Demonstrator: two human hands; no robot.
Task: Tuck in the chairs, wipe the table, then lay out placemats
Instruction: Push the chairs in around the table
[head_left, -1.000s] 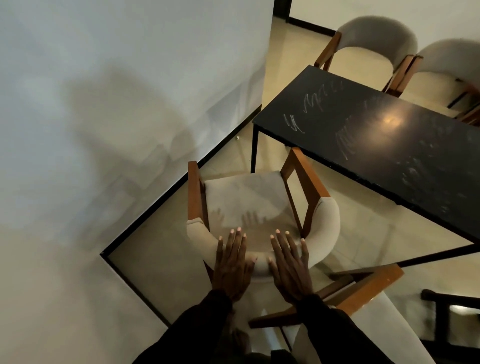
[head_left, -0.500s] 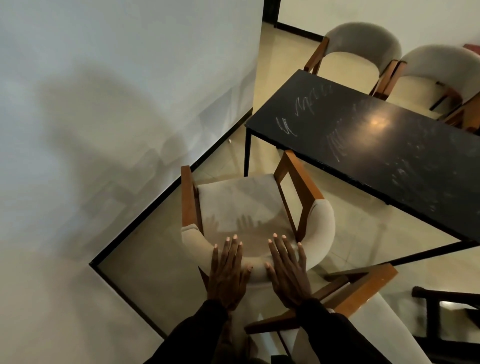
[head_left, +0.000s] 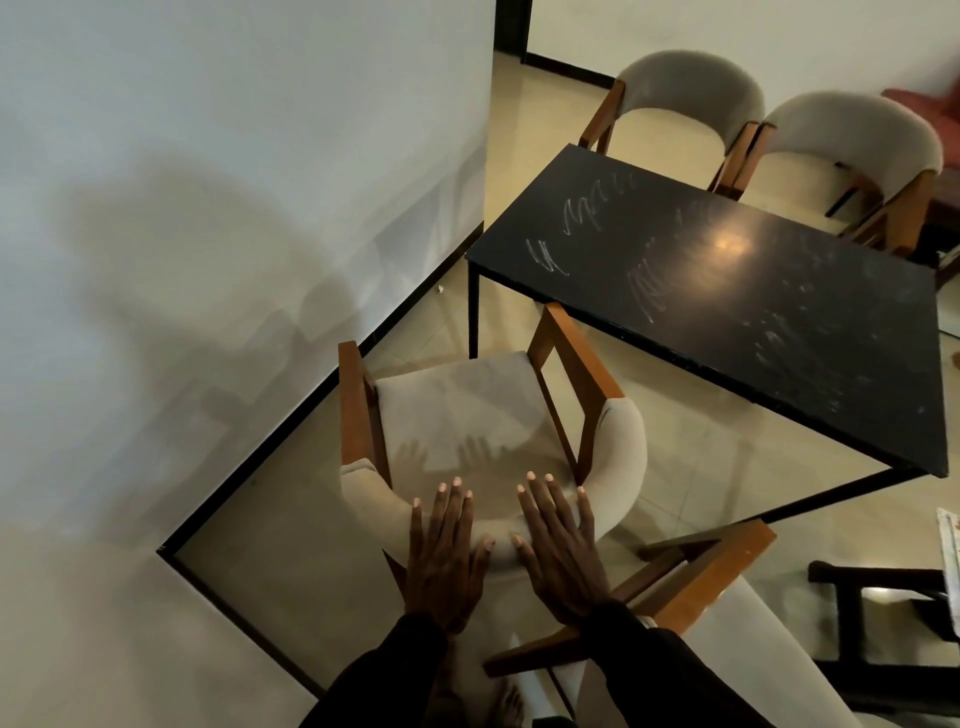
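A wooden chair with a beige cushioned seat (head_left: 457, 405) and curved padded backrest stands below me, pulled out from the near left corner of the black table (head_left: 737, 312). My left hand (head_left: 444, 556) and my right hand (head_left: 563, 551) lie flat on top of the backrest, fingers straight and pointing toward the table. White scribbles and smudges mark the tabletop. No cloth or placemat shows.
A white wall (head_left: 208, 208) with a black skirting runs close on the left. Two more chairs (head_left: 691, 104) (head_left: 857, 135) stand at the table's far side. Another chair (head_left: 691, 587) sits right beside mine at lower right. A dark frame (head_left: 878, 623) is at the right edge.
Both hands stay flat on the backrest. The chair has slid slightly closer to the table's corner, and my view has shifted a little.
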